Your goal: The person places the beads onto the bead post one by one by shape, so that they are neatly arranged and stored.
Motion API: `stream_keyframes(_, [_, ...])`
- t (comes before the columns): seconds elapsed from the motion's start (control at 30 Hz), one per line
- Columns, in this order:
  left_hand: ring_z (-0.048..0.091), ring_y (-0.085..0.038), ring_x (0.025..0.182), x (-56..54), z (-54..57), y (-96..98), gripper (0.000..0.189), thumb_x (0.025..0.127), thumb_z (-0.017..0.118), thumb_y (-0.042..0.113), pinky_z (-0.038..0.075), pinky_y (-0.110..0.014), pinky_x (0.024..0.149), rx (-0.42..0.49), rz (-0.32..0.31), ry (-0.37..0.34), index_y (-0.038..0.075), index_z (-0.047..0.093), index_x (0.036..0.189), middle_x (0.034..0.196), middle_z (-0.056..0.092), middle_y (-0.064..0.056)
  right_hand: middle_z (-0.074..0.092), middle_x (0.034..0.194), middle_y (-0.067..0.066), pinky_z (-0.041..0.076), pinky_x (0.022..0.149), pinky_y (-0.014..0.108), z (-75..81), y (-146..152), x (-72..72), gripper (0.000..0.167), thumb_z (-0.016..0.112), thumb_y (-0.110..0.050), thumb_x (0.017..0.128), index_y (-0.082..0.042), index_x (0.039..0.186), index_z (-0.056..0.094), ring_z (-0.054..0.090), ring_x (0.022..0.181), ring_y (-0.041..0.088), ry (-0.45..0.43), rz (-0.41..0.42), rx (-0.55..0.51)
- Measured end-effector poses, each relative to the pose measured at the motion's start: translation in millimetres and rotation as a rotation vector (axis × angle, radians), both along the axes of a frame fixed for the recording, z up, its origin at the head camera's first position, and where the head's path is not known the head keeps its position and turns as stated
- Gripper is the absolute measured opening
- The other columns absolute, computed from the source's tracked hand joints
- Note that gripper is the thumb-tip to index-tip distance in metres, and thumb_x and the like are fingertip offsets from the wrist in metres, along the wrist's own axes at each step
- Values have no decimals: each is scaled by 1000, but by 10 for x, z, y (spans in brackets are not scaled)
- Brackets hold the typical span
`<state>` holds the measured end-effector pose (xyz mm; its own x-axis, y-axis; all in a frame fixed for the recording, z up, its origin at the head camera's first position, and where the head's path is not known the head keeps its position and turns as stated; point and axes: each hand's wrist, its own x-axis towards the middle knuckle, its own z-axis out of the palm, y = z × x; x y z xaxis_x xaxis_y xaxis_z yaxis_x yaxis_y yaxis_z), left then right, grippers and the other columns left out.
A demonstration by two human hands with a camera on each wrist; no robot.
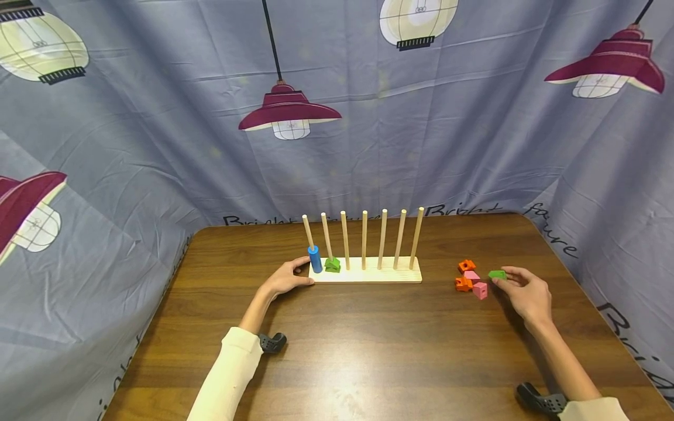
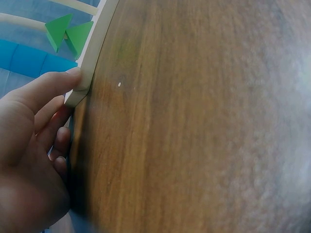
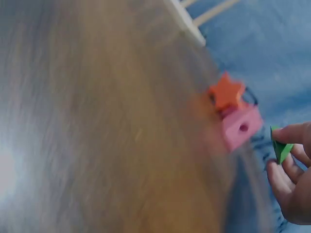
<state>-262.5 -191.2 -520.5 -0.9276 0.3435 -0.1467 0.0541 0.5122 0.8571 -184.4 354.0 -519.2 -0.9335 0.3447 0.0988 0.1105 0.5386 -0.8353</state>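
Note:
A pale wooden peg board (image 1: 368,276) with several upright rods stands at the middle back of the table. My left hand (image 1: 284,278) holds its left end, the thumb on the front edge (image 2: 82,80). Blue pieces (image 1: 315,260) are stacked on the leftmost rod, and green triangular blocks (image 1: 332,265) sit low on the second. At the right, my right hand (image 1: 528,294) pinches a green triangular block (image 3: 282,149) between thumb and fingers. Just left of that hand lie orange star blocks (image 1: 464,284) and pink blocks (image 1: 480,290).
The brown wooden table (image 1: 368,351) reaches back to a grey-blue curtain (image 1: 337,169) printed with lamps. The curtain also hangs along both sides. A black strap mount (image 1: 272,342) is on the left wrist, another (image 1: 541,401) on the right.

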Motion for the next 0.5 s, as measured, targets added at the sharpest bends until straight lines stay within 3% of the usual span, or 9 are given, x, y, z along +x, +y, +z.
stream_keyframes(0.17, [43, -39, 125, 3, 2, 1, 71, 86, 76, 14, 34, -52, 105, 0, 5, 1, 1, 45, 149, 149, 44, -21, 64, 90, -24, 49, 66, 10, 253, -229, -12, 43, 79, -15, 88, 8, 121, 63, 60, 81, -12, 141, 87, -83])
stream_keyframes(0.5, [44, -40, 124, 2, 4, -8, 71, 86, 77, 14, 35, -51, 105, -14, -4, 13, 0, 46, 148, 148, 44, -22, 69, 95, -12, 51, 75, 14, 809, -820, -68, 37, 78, 1, 85, 11, 118, 62, 66, 87, -1, 300, 254, -215])
